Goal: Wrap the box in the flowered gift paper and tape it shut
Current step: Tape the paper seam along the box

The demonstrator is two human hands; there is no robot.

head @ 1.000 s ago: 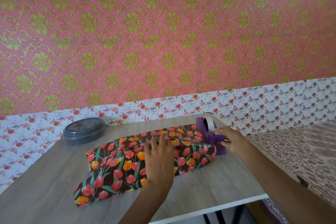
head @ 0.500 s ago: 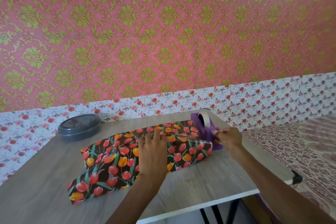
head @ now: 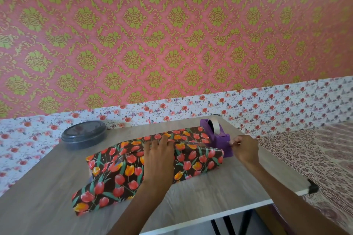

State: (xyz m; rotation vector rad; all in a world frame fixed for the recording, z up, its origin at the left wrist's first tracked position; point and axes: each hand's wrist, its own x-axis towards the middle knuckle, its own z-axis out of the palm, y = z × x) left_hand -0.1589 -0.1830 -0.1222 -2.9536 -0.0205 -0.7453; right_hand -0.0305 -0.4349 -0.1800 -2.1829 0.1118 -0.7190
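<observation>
The patterned wall [head: 172, 34] is filling most of the view. Below it the grey wood-grain table [head: 47, 187] is running out of frame at the left and bottom, with only the tops of its dark legs showing under the near edge. A printed cloth [head: 315, 154] is lying to the right, cut off by the frame.

The flowered gift paper [head: 118, 173] is lying across the middle of the table, folded over the box, which it is hiding completely. Its near-left end is trailing loose and flat on the tabletop.

The left hand [head: 158, 156] is pressing flat on top of the paper, fingers straight and close together, their tips sitting on the overlapping edge and covering part of the seam.

A dark round lidded container [head: 84, 136] is sitting near the back left, apart from the paper.

The right hand [head: 245, 149] is curling at the front of the purple tape dispenser [head: 219, 139], which is standing just beside the parcel's far right end. Thumb and fingertips are pinching what looks like the free end of the tape [head: 215, 126], a pale sliver too small to make out well.
</observation>
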